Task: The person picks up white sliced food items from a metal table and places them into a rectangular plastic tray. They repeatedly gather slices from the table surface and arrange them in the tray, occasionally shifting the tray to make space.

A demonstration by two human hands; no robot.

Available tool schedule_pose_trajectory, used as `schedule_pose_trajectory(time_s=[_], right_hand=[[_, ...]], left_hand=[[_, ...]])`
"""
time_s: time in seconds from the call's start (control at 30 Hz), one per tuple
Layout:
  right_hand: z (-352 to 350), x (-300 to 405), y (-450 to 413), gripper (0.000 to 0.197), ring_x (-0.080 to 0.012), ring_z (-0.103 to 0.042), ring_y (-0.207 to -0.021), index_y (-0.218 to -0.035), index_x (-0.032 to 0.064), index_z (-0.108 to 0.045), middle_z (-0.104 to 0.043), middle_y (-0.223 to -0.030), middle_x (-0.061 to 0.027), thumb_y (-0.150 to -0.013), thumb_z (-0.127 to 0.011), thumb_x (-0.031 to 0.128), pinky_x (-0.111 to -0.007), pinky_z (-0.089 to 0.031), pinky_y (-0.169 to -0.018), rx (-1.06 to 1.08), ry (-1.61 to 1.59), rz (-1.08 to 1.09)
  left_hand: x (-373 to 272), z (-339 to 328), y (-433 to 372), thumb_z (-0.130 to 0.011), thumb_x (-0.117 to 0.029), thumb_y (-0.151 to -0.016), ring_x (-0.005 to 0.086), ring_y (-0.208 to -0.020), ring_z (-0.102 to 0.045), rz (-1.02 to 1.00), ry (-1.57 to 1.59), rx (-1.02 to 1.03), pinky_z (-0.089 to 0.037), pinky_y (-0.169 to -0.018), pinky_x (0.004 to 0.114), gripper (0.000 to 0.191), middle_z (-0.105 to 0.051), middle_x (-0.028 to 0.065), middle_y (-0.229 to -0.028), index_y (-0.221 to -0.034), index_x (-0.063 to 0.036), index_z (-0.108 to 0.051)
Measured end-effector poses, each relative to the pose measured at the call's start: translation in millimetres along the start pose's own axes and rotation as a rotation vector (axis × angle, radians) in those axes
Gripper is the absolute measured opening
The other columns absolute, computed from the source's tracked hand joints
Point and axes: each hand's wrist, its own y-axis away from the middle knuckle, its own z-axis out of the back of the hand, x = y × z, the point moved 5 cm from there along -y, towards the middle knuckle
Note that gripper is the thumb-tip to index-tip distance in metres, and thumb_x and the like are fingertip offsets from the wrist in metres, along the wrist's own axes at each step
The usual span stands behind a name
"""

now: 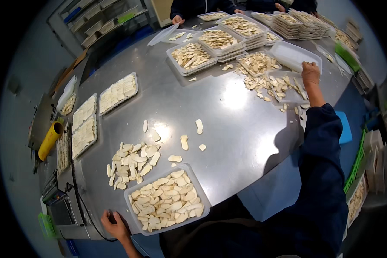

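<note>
My left hand [116,225] is at the table's near edge, fingers apart and holding nothing. Beside it stands a plastic tray [167,200] filled with pale sliced pieces, apparently mushroom. A loose pile of slices [132,163] lies just beyond that tray, and a few single slices [184,142] are scattered to its right. Far to the right, my right hand [310,74] is closed at the corner of a translucent white plastic tray [293,54] with no slices visible inside. Below that hand is a partly filled tray [285,85], with spilled slices [258,82] to its left.
Stacked filled trays [192,56] stand across the steel table [167,100]. Trays of neatly laid slices [118,92] are at left, near a yellow tube [50,140] and a device with a dark screen [63,211]. Co-workers' hands [178,20] show at the far edge.
</note>
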Motion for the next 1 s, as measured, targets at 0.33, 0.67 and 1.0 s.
schedule_pose_trajectory(time_s=[0.33,0.67,1.0], right_hand=[[-85.2,-21.3,-10.3,0.021,-0.0312,-0.06,-0.104,-0.101,0.0089,-0.066,-0.066,-0.107,-0.0118,-0.085,-0.054,0.009,-0.039,-0.052,-0.084,0.636,0.145,-0.237],[-14.4,-8.3,-21.9,0.028,-0.0327,-0.062,-0.101,-0.112,0.0028,-0.062,-0.065,-0.108,-0.0169,-0.087,-0.058,0.016,-0.041,-0.048,-0.086,0.334,-0.351,-0.244],[231.6,148.7,330.8,0.019,-0.0185,-0.064,-0.061,-0.078,-0.003,-0.065,-0.067,-0.069,-0.0109,-0.085,-0.053,0.009,-0.03,-0.05,-0.055,1.769,-1.1,-0.212]], left_hand=[[0.5,3.8,3.0,-0.062,-0.015,-0.087,0.0192,-0.096,-0.052,0.072,0.024,-0.002,-0.043,-0.086,0.032,0.035,-0.054,0.0084,-0.106,-0.118,0.0011,-0.055],[31.4,-9.7,-1.2,-0.065,-0.009,-0.084,0.0162,-0.088,-0.053,0.06,0.256,0.029,-0.046,-0.077,0.03,0.029,-0.053,0.0061,-0.096,-0.11,0.0005,-0.057],[10.8,21.3,38.8,-0.055,-0.015,-0.093,0.0144,-0.077,-0.052,0.079,0.184,-0.337,-0.043,-0.069,0.027,0.018,-0.058,0.0059,-0.088,-0.094,0.0024,-0.059]])
